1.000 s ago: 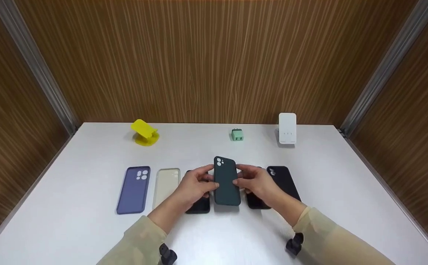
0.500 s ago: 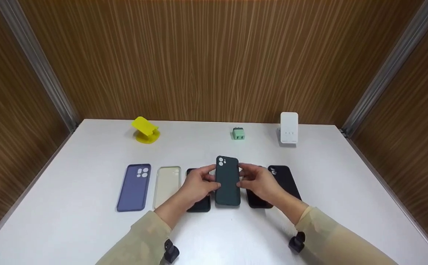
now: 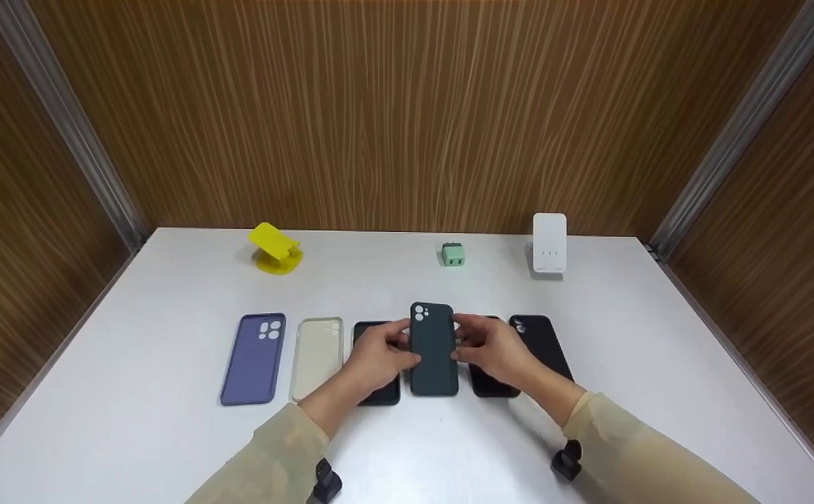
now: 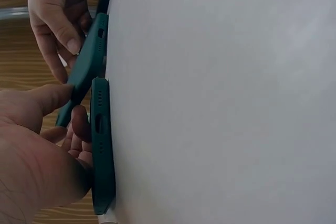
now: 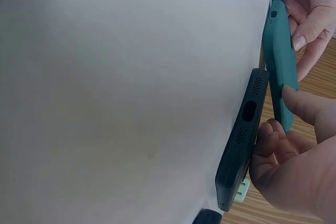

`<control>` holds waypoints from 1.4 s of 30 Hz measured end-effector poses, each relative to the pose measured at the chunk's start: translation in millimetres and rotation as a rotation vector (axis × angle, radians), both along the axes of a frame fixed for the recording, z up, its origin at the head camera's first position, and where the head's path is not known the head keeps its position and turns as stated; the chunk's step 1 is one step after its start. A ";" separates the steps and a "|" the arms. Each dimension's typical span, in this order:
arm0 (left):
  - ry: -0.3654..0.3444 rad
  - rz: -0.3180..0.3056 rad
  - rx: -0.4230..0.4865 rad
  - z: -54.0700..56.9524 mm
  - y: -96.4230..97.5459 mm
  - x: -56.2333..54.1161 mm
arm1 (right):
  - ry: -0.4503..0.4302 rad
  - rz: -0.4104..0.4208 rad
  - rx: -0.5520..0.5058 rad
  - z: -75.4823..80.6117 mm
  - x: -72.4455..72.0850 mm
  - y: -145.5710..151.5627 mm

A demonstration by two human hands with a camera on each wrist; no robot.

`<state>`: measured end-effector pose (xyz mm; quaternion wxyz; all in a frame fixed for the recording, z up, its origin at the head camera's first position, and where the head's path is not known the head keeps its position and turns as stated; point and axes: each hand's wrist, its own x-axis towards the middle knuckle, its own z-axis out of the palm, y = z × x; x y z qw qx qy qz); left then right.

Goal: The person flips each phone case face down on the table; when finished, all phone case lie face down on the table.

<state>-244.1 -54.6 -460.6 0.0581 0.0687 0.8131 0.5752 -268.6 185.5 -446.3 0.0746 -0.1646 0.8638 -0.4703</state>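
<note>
Dark green case [image 3: 434, 350] has dropped slightly toward the near side since 1.0 s ago, and the shadow below its near end no longer shows; both hands have moved with it. Left to right: blue-purple case [image 3: 253, 359] lies on the white table [image 3: 99, 420], camera openings at its far right corner; yellow stand [image 3: 275, 248] farther back. Next, cream case [image 3: 317, 358], long axis running near to far, then left black case [image 3: 386, 394], partly covered by the left hand [image 3: 376, 357]. Left thumb lies on the green back near the left edge, the fingers beyond and beneath; this edge is pinched, thumb and fingers parted only by the case. Dark green case stands at centre of the row, between the two black cases; long axis near to far, camera openings at the far left corner, back facing up. Wrist views show it slanted; contact with the table cannot be told. Green adapter [image 3: 453, 254] sits behind, well apart. Right hand [image 3: 494, 350] pinches the opposite long edge likewise, thumb on the back, fingers around the side. Middle-right black case [image 3: 492, 383] is partly hidden under this hand; outer black case [image 3: 543, 343] follows, with white stand [image 3: 549, 243] behind it.
</note>
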 end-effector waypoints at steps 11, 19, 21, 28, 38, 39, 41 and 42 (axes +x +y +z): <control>-0.015 -0.010 -0.105 -1.8 -0.9 0.0 | 0.009 0.025 0.080 -2.1 -0.6 1.3; -0.020 0.003 -0.136 -3.6 -0.3 1.6 | 0.010 0.021 0.108 -3.6 0.9 0.3; -0.031 0.007 -0.143 -2.8 0.3 1.7 | 0.018 0.022 0.119 -4.0 0.3 -0.1; -0.042 0.005 -0.158 1.6 2.0 0.7 | 0.039 0.016 0.164 -2.6 -0.2 -2.9; -0.016 0.021 -0.154 27.7 -21.0 6.7 | 0.036 -0.010 0.099 5.3 5.0 -3.9; -0.017 0.025 -0.158 30.8 -25.1 7.7 | 0.035 -0.012 0.091 6.9 5.6 -4.3; -0.023 0.034 -0.174 36.2 -33.7 9.7 | 0.032 -0.010 0.070 10.4 6.9 -5.7; -0.035 0.039 -0.178 38.5 -38.0 10.8 | 0.033 -0.001 0.058 12.2 7.7 -6.9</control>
